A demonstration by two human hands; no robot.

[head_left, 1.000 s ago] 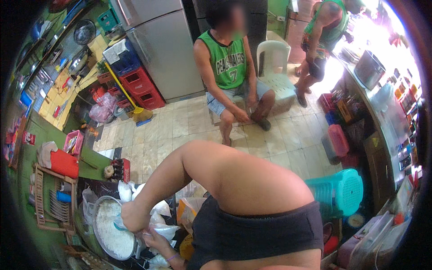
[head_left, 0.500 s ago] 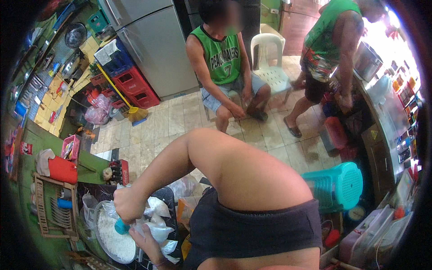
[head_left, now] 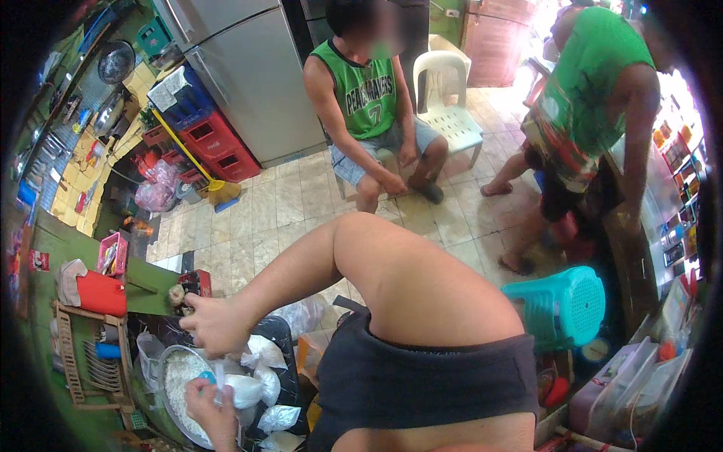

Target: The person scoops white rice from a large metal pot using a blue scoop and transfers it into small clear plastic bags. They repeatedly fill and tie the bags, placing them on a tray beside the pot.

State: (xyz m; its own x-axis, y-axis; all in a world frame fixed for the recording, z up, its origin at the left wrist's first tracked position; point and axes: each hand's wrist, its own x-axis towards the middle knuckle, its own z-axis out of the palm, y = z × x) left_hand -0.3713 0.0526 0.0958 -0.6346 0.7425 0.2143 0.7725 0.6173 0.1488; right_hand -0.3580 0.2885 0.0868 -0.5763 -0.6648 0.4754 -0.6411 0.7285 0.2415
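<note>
A round metal basin (head_left: 163, 392) of white granular stuff, possibly rice or sugar, stands at the lower left. My left hand (head_left: 207, 407) is over its near right side, fingers closed round what looks like a clear plastic bag (head_left: 221, 372). Part of a blue scoop (head_left: 206, 376) shows behind those fingers; its handle is hidden. Stretched across from the right, my right hand (head_left: 218, 324) hangs above the basin's far edge, fingers apart with nothing visible in them. Beside the basin, several filled clear bags (head_left: 246, 391) of white stuff lie on a black surface (head_left: 282, 331).
A wooden dish rack (head_left: 64, 354) and a clear plastic container (head_left: 151, 350) stand left of the basin. Bottles in a red crate (head_left: 197, 283) are beyond it. A teal stool (head_left: 553, 305) is at right. One person (head_left: 369, 113) sits ahead; another (head_left: 595, 98) stands at the right counter.
My right hand has let go of the blue scoop and lifted away, its fingers spreading. The scoop now lies farther up, by my left hand. The standing person has come nearer along the counter.
</note>
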